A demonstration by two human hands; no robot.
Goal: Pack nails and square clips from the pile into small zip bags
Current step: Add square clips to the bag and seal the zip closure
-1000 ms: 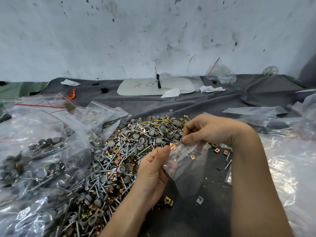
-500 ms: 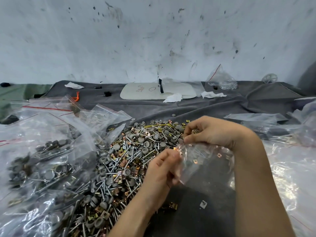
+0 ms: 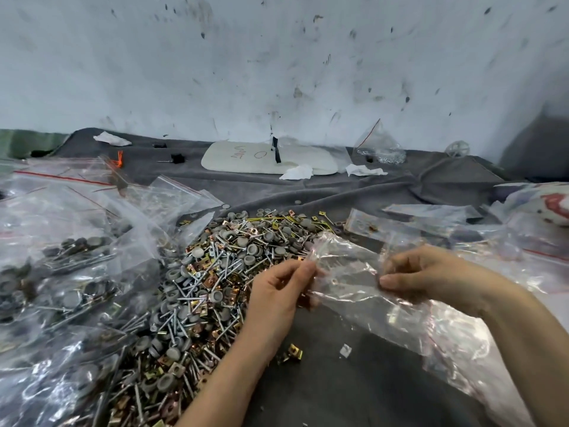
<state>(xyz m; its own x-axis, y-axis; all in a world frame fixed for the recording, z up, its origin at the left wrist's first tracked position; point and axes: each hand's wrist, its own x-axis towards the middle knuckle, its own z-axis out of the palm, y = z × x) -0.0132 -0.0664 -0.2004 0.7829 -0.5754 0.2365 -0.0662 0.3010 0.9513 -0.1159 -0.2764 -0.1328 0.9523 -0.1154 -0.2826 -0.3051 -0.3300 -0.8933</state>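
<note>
change: a second ago both hands pinched the bag close together, right above left; now they are pulled apart and the film is stretched sideways between them.
left hand point(image 3: 281, 291): fingers point(image 3: 303, 268) curled, pinching the left edge of the zip bag point(image 3: 348, 269).
right hand point(image 3: 431, 277): fingers point(image 3: 391, 282) pinching the bag's right edge.
bag location: held just above the table point(image 3: 338, 396), at the near right edge of the pile point(image 3: 209, 282).
meaning: likely working the zip edge, either spreading the mouth or running the seal; cannot tell which. Contents not readable through the glare.
nails point(image 3: 184, 298): thin bright steel shanks with round grey caps, tangled every way.
square clips point(image 3: 197, 306): small folded metal squares, brass and copper tones, mixed through the nails; stray clips point(image 3: 292, 354) lie apart by the left wrist.
bag film: thin, clear, crinkled and glossy; floppy, will not hold its mouth open unaided.
filled bags point(image 3: 67, 266): heaped on the left, some with red zip lines.
table cover: dark grey cloth, wrinkled.
</note>
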